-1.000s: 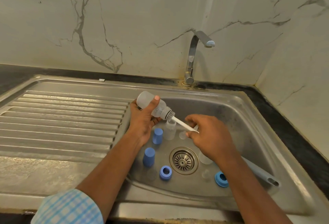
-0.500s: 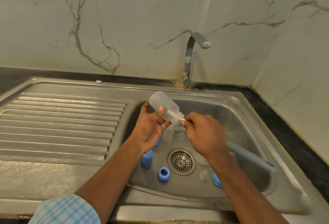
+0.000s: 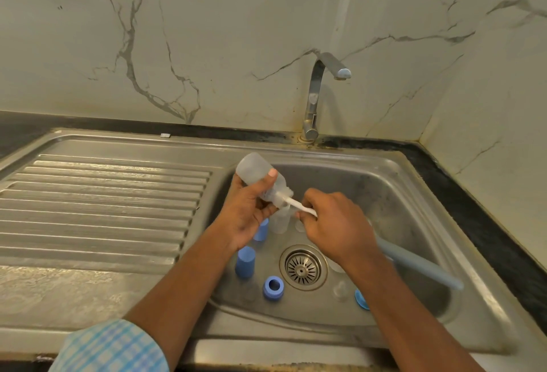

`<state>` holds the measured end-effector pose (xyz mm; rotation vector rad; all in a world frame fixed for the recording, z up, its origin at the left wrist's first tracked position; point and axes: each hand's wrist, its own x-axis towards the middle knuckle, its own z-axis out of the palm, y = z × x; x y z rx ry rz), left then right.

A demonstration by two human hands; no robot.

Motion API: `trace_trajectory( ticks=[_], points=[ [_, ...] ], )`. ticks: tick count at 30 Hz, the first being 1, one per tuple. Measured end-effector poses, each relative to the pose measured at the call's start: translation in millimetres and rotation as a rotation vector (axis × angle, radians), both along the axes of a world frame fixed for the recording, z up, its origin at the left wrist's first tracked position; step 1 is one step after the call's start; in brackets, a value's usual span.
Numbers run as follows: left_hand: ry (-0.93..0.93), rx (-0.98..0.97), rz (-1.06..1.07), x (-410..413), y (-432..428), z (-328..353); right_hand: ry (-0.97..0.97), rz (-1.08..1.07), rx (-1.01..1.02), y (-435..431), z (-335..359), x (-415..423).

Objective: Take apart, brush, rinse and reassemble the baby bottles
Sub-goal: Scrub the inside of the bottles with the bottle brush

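Where the bristles sat just outside the mouth a second ago, the head view now shows your brush [image 3: 297, 204] with its head inside the bottle [image 3: 257, 172], only the white shaft showing; your left hand [image 3: 248, 212] grips that bottle above the sink [image 3: 399, 194], base toward ten o'clock, mouth toward four; your right hand [image 3: 334, 223] pinches the shaft, handle trailing to four o'clock; scrubbing looks underway, rinsing not yet; a blue cap [image 3: 245, 262] and ring [image 3: 273, 287] wait at the drain's [image 3: 303, 266] nine and eight o'clock.
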<state>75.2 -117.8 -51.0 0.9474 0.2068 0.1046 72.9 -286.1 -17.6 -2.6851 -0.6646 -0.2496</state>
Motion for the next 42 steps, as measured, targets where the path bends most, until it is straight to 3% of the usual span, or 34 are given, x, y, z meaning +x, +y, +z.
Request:
trace_trajectory(
  ticks=[6,9,11,13,17,22,28,36,42],
  points=[
    [-0.161,-0.067,0.0,0.5,28.2,16.1,0.29,0.108,0.26,-19.8,10.3,7.5],
    [-0.177,-0.281,0.177,3.2,51.1,17.2,0.414,0.181,0.321,-32.6,10.4,2.2],
    [-0.139,-0.37,0.278,5.1,64.5,16.0,0.389,0.163,0.423,-37.4,6.0,1.3],
    [-0.131,-0.318,0.296,6.1,60.1,14.9,0.274,0.137,0.479,-35.1,0.3,5.5],
    [-0.081,-0.124,0.275,7.8,35.0,12.7,0.074,0.151,0.302,-21.5,-10.6,10.4],
    [0.001,-0.057,0.301,9.3,16.9,4.8,-0.081,0.127,0.207,-8.3,-6.9,6.1],
    [0.026,-0.031,0.325,7.7,4.5,1.5,-0.045,0.073,-0.024,-1.0,-8.8,4.0],
    [0.045,-0.004,0.314,6.6,-5.1,-0.8,-0.046,-0.085,0.041,1.0,-9.7,8.5],
    [0.021,0.018,0.317,5.9,-5.8,-1.7,-0.025,-0.064,0.068,-4.4,-9.6,11.3]
  ],
)
